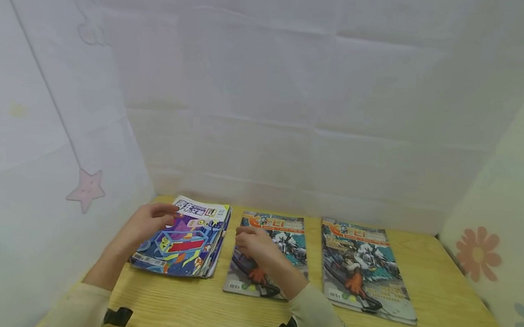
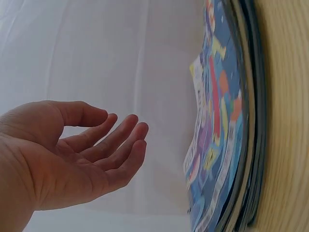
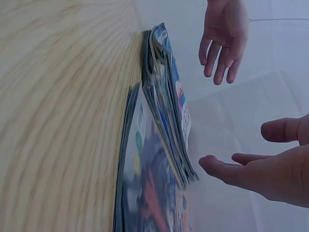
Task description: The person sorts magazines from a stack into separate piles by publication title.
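Note:
At the left of the table lies a stack of magazines (image 1: 178, 243), its top cover purple and blue. Above its left side hovers my left hand (image 1: 154, 222), fingers loosely bent with nothing in them; the left wrist view shows this hand (image 2: 91, 150) apart from the stack (image 2: 217, 121). My right hand (image 1: 257, 247) is over the middle magazine pile (image 1: 290, 254), which has a dark cover with an orange title. In the right wrist view the right hand (image 3: 265, 169) has thumb and fingers spread apart, holding nothing.
On the right lies another magazine pile (image 1: 363, 267) with the same cover as the middle one. All rest on a light wooden table (image 1: 170, 307). White sheeting (image 1: 265, 109) hangs behind and at both sides, close to the table's edges.

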### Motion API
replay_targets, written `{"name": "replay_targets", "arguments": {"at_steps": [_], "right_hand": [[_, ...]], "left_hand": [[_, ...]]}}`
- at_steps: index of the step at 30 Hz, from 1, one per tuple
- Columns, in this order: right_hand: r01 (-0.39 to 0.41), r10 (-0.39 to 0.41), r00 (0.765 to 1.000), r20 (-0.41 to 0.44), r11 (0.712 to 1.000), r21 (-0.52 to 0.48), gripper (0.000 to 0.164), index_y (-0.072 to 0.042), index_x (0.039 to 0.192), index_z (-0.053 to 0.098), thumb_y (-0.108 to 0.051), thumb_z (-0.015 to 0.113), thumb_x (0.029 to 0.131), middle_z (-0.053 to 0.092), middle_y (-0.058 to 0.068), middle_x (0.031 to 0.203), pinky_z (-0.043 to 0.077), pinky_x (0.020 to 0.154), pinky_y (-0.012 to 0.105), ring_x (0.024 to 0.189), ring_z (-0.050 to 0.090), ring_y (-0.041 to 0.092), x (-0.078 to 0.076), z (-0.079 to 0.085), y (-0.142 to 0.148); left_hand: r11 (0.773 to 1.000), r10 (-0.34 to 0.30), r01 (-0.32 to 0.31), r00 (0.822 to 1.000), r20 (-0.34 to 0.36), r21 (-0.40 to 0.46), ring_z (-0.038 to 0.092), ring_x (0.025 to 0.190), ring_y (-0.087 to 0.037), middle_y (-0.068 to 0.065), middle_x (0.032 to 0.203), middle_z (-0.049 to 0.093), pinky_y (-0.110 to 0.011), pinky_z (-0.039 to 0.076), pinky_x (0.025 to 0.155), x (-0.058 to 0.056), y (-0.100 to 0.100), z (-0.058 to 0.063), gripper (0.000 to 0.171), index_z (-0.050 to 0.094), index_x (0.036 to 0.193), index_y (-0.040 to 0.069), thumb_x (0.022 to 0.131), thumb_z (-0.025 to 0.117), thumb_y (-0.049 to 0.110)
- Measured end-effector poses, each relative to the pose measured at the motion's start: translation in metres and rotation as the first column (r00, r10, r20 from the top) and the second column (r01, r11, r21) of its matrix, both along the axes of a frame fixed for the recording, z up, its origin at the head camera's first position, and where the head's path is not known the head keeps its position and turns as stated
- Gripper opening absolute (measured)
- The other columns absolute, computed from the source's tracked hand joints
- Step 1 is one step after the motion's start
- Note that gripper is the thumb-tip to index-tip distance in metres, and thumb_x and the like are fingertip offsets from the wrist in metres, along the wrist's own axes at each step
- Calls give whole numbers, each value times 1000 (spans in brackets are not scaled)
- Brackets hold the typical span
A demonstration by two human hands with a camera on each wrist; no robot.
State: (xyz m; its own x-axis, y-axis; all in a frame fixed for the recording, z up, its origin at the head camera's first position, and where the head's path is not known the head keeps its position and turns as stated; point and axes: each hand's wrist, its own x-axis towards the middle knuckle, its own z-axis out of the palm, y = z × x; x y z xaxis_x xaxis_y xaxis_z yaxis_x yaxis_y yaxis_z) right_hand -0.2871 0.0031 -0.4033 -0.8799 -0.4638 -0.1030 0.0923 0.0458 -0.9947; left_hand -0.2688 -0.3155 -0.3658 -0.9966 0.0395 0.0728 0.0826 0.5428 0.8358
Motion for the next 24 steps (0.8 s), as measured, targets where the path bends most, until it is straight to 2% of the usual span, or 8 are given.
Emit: {"name": "replay_targets", "arguments": {"at_steps": [4, 10, 16, 21, 24], "right_hand": [[30, -28, 999, -23, 996, 81, 47, -5, 147, 53, -21, 56, 103, 47, 15, 151, 40, 107, 56, 133, 48, 41, 6, 1, 22], [90, -81, 994, -67, 987, 130, 44, -4, 148, 51, -20, 52, 106, 47, 21, 149, 36, 108, 61, 134, 45, 42, 11, -2, 56], [173, -146, 981, -126, 955, 241, 47, -7, 146, 54, -26, 57, 104, 47, 20, 149, 38, 105, 62, 135, 44, 43, 11, -3, 90], [230, -204, 972, -113, 925, 302, 47, -5, 145, 55, -26, 57, 103, 49, 20, 147, 41, 102, 61, 133, 46, 43, 13, -5, 112], [253, -229, 967, -111, 913, 321, 47, -2, 145, 54, -25, 56, 104, 49, 22, 147, 40, 102, 63, 134, 44, 45, 15, -7, 121]], "left_hand": [[995, -87, 87, 996, 1, 43, 61, 116, -37, -23, 130, 62, -49, 50, 97, 2, 24, -5, 39, 54, 140, -6, 104, 55, 11], [980, -146, 131, 985, 91, 148, 61, 117, -39, -20, 130, 63, -51, 51, 97, 3, 57, -19, 38, 55, 141, -1, 104, 56, 9], [929, -209, 141, 963, 170, 342, 62, 113, -43, -19, 124, 65, -51, 54, 90, 3, 80, -31, 36, 54, 139, -4, 105, 55, 8], [893, -276, 170, 938, 209, 417, 60, 116, -45, -21, 124, 64, -50, 54, 90, 1, 96, -37, 40, 51, 141, -8, 106, 54, 10], [886, -282, 162, 932, 228, 434, 57, 121, -44, -26, 134, 58, -49, 52, 94, 1, 105, -39, 42, 49, 144, -6, 106, 54, 11]]}}
